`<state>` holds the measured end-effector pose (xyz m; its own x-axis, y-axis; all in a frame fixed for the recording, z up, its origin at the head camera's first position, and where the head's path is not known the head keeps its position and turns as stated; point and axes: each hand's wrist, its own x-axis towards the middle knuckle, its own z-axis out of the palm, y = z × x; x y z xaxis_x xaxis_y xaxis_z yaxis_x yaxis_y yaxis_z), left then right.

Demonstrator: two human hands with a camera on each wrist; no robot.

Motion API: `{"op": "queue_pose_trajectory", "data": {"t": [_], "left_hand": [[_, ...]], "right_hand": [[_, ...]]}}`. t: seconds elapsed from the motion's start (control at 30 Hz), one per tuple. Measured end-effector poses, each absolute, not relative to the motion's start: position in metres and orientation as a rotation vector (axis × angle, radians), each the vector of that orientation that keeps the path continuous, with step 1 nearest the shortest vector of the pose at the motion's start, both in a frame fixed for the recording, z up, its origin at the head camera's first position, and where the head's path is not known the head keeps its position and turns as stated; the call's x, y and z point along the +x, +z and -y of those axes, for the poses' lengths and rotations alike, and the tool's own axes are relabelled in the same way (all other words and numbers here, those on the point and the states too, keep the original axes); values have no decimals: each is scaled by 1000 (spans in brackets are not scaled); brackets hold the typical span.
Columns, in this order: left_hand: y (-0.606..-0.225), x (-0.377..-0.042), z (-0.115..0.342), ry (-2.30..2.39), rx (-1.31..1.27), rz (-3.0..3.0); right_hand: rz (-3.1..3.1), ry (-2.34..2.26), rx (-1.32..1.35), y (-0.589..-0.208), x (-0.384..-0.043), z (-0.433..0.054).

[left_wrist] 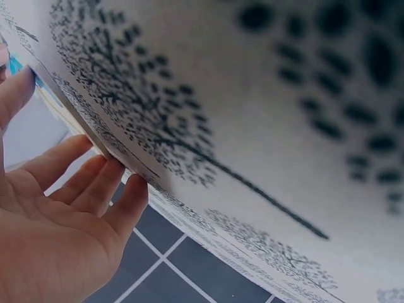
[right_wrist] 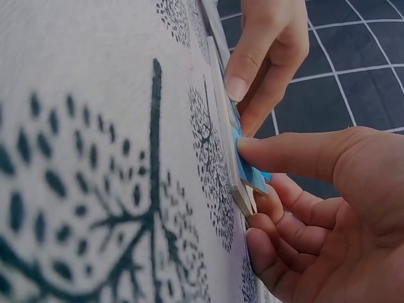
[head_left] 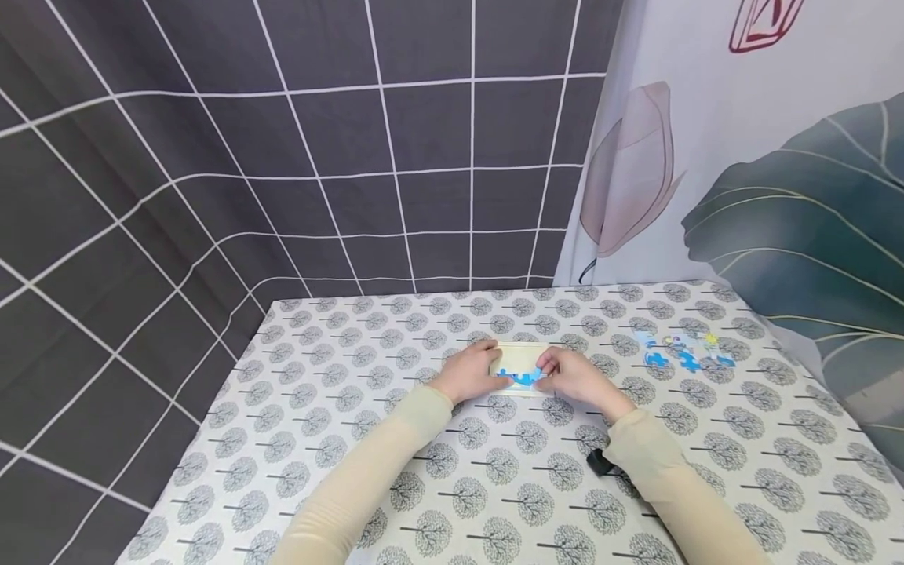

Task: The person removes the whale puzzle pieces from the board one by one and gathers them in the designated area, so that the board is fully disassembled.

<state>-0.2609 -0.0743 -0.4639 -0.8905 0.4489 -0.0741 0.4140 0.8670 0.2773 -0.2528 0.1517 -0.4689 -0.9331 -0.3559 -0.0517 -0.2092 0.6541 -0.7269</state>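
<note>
A shallow pale puzzle tray (head_left: 518,358) lies on the table, with blue jigsaw pieces (head_left: 521,379) along its near side. My left hand (head_left: 469,372) holds the tray's left end, its thumb on the near part and its fingers along the edge. In the left wrist view, those fingertips (left_wrist: 82,144) touch the tray's side. At the right end, my right hand (head_left: 577,378) pinches a blue puzzle piece (right_wrist: 251,178) between thumb and fingers. This piece is tilted and juts past the tray's edge in the right wrist view. My fingers partly hide how it meets the other pieces.
Loose puzzle pieces (head_left: 688,361), mostly blue with some yellow, lie in a group to the right of the tray. The tablecloth (head_left: 339,439) has a tree print. A small black object (head_left: 600,461) is by the right wrist. A dark gridded curtain (head_left: 431,196) hangs behind the table.
</note>
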Motion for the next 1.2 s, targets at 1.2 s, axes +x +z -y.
{"op": "queue_pose_trajectory", "data": {"t": [1.2], "left_hand": [[-464, -262, 76, 383, 698, -2913]], "right_hand": [[-2594, -1282, -623, -468, -255, -162]]}}
